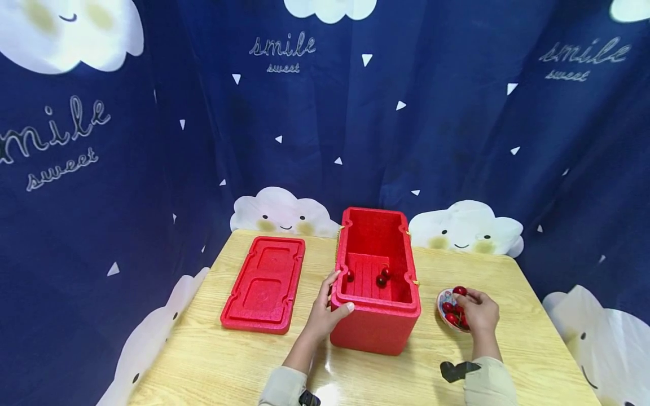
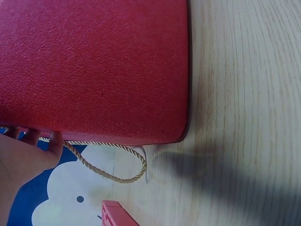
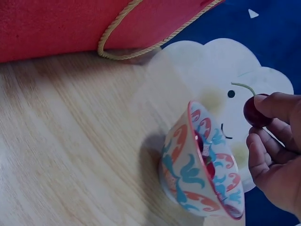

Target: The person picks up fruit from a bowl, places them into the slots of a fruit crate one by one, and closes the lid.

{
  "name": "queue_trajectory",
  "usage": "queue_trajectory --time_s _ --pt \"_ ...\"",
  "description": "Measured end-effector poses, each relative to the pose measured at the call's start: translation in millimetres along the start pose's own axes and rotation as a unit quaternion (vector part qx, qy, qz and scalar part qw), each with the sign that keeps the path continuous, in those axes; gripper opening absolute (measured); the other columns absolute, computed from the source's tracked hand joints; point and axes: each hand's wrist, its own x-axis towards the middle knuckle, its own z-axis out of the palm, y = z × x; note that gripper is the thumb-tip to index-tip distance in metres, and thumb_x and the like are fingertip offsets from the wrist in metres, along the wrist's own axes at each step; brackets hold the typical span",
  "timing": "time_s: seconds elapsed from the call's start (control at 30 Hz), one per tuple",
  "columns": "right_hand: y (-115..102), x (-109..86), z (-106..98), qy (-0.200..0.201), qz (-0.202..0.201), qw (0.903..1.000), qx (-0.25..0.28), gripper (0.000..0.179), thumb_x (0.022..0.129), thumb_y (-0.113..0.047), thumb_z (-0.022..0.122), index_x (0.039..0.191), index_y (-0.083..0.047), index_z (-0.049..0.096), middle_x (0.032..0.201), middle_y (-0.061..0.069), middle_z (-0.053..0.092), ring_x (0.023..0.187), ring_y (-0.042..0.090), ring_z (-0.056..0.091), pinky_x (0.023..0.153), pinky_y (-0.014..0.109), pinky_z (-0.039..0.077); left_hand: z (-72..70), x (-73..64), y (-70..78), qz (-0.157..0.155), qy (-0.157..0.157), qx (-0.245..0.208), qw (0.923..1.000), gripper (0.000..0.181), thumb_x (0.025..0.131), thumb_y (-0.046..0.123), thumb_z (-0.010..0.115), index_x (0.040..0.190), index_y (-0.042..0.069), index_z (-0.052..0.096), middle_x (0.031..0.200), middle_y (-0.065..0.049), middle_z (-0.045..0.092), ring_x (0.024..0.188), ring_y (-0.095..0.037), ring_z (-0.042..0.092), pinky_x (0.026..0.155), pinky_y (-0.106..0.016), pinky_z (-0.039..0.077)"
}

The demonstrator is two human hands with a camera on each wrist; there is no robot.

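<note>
A red open-topped box (image 1: 373, 330) stands mid-table with a few cherries (image 1: 381, 281) on its ribbed floor. At its near left corner my left hand (image 1: 322, 316) holds the box, thumb on the front face and fingers along the left side. In the left wrist view those fingers (image 2: 55, 141) touch the side beside a gold cord (image 2: 113, 176). To the box's right, my right hand (image 1: 479, 313) pinches a dark red cherry (image 3: 256, 112) with a green stem between thumb and fingers. The held cherry is above a small patterned bowl (image 3: 181, 165) containing several more cherries (image 1: 451, 318).
A red lid (image 1: 264, 293) lies flat on the wooden table (image 1: 203, 361) to the left of the box. Behind the table hangs a dark blue curtain (image 1: 325, 129) with white clouds and triangles. Another gold cord (image 3: 113, 35) loops along the box's right side.
</note>
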Motion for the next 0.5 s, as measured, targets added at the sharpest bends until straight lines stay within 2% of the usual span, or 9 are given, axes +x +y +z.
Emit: queue_trajectory --time_s 0.17,0.27,0.37,0.5 --pt "-10 -3.3 -3 0.005 -0.018 0.9997 0.017 0.04 0.08 -0.015 0.071 0.113 0.005 0.061 0.088 0.005 0.065 0.062 -0.012 0.046 0.058 0.009 0.04 0.8 0.2 -0.9 0.005 0.006 0.008 0.9999 0.073 0.081 0.012 0.066 0.144 0.008 0.03 0.151 -0.013 0.019 0.108 -0.031 0.049 0.081 -0.031 0.048" --pt "-16 -4.2 -4 0.006 -0.022 0.9995 0.021 0.04 0.081 -0.017 0.072 0.113 0.004 0.062 0.086 0.002 0.067 0.062 -0.012 0.047 0.059 0.01 0.04 1.2 0.4 -1.5 0.009 0.004 0.003 0.9999 0.073 0.08 0.011 0.066 0.143 0.006 0.029 0.151 -0.016 0.017 0.11 -0.039 0.048 0.083 -0.031 0.047" --pt "-23 -4.5 -6 0.0 -0.027 0.9992 0.03 0.041 0.081 -0.02 0.072 0.113 0.004 0.062 0.08 -0.006 0.065 0.063 -0.012 0.048 0.061 0.011 0.04 1.5 0.3 -1.9 0.012 0.002 -0.002 0.9999 0.073 0.08 0.01 0.065 0.143 0.005 0.029 0.152 -0.016 0.015 0.112 -0.044 0.046 0.083 -0.03 0.047" --pt "-34 -5.7 -8 -0.019 -0.035 0.9975 0.057 0.042 0.081 -0.019 0.072 0.114 0.005 0.059 0.076 -0.014 0.06 0.065 -0.009 0.05 0.061 0.012 0.041 2.1 0.2 -2.1 0.013 0.003 -0.002 0.9999 0.073 0.08 0.01 0.065 0.143 0.005 0.029 0.152 -0.016 0.015 0.112 -0.044 0.046 0.082 -0.029 0.047"
